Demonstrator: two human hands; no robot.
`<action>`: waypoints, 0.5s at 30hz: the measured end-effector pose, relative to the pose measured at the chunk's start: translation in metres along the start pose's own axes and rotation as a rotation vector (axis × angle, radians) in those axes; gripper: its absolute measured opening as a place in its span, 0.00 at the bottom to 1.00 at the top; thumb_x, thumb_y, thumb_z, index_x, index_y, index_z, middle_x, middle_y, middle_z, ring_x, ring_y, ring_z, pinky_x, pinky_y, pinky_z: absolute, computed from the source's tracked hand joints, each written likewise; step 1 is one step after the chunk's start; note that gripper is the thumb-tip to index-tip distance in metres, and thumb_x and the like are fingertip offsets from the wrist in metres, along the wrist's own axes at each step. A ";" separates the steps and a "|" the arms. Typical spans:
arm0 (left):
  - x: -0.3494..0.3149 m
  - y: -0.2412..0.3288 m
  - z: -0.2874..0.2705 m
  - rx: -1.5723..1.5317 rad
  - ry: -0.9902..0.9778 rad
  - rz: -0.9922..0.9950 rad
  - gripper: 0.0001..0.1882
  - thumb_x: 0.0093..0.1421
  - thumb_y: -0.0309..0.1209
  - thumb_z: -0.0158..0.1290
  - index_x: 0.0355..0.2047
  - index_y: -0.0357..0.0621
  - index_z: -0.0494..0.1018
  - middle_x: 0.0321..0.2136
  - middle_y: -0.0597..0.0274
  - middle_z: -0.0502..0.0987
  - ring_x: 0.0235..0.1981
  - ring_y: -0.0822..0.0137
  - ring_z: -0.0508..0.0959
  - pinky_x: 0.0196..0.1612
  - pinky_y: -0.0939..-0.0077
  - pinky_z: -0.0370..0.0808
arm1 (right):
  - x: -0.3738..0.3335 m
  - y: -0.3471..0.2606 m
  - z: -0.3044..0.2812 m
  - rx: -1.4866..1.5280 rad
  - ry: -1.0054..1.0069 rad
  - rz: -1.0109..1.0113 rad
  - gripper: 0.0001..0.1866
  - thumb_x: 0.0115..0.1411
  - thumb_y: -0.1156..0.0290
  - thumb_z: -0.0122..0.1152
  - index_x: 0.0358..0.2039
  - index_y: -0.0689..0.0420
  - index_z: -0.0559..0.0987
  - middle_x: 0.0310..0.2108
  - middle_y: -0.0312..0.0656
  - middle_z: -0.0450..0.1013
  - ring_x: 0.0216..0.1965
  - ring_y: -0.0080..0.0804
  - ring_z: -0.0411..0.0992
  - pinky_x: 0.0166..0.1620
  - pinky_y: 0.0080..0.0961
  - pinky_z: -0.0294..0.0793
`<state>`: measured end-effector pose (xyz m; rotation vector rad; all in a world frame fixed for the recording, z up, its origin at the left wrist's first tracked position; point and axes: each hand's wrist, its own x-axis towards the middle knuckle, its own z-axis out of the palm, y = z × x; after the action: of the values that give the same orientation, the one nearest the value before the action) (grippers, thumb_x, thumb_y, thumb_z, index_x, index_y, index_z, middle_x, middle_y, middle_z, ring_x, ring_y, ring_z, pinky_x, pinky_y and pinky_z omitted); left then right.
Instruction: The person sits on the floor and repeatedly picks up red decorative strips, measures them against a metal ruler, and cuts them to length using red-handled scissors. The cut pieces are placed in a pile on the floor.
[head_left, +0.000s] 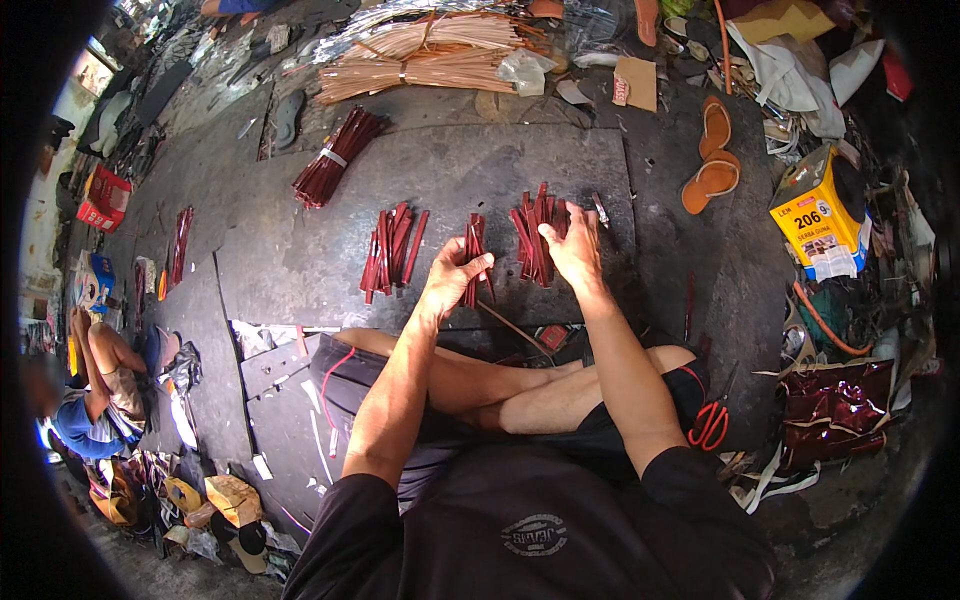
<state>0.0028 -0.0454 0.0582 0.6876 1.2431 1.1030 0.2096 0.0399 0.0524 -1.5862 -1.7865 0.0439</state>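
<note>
My left hand (pixel 452 277) is closed, its thumb and fingers pinching a small bunch of dark red, glossy strips (pixel 474 235) that stands out above and below the grip. To its right lies a fuller pile of dark red strips (pixel 533 240). My right hand (pixel 573 252) is at that pile's right edge, thumb and fingers closing on some of the strips; the fingertips are partly hidden. Left of my left hand, a loose pile of dark red strips (pixel 385 252) rests on the dark board (pixel 280 250). Farther back lies a thick bundle of dark red strips (pixel 340 158), tied with a pale band.
Bundled tan strips (pixel 410 72) lie at the far side. Brown sandals (pixel 712 180) and a yellow box (pixel 822 215) are on the right. Red-handled scissors (pixel 709 427) lie by my right knee. Another person (pixel 95 385) sits at the left.
</note>
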 end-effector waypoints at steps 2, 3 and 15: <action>-0.002 -0.001 0.000 0.040 0.016 0.007 0.19 0.56 0.31 0.65 0.45 0.43 0.69 0.32 0.64 0.79 0.31 0.74 0.76 0.38 0.78 0.74 | 0.002 -0.021 -0.005 0.320 -0.403 0.164 0.22 0.55 0.54 0.69 0.39 0.60 0.80 0.34 0.46 0.78 0.37 0.40 0.77 0.43 0.35 0.75; -0.003 0.000 0.001 0.071 0.017 0.013 0.19 0.56 0.31 0.65 0.45 0.43 0.70 0.32 0.65 0.79 0.31 0.74 0.76 0.38 0.79 0.73 | 0.002 -0.033 -0.008 0.477 -0.604 0.248 0.23 0.53 0.52 0.70 0.39 0.60 0.80 0.34 0.47 0.77 0.37 0.40 0.77 0.43 0.35 0.75; -0.007 0.007 0.001 -0.215 -0.087 -0.094 0.13 0.63 0.26 0.53 0.49 0.40 0.71 0.37 0.64 0.78 0.36 0.74 0.78 0.40 0.79 0.77 | -0.017 -0.040 0.005 0.735 -0.839 0.419 0.17 0.65 0.61 0.57 0.43 0.63 0.77 0.32 0.41 0.79 0.32 0.27 0.76 0.37 0.28 0.75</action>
<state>0.0027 -0.0493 0.0674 0.5035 1.0540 1.0984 0.1727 0.0179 0.0595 -1.4081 -1.6232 1.5637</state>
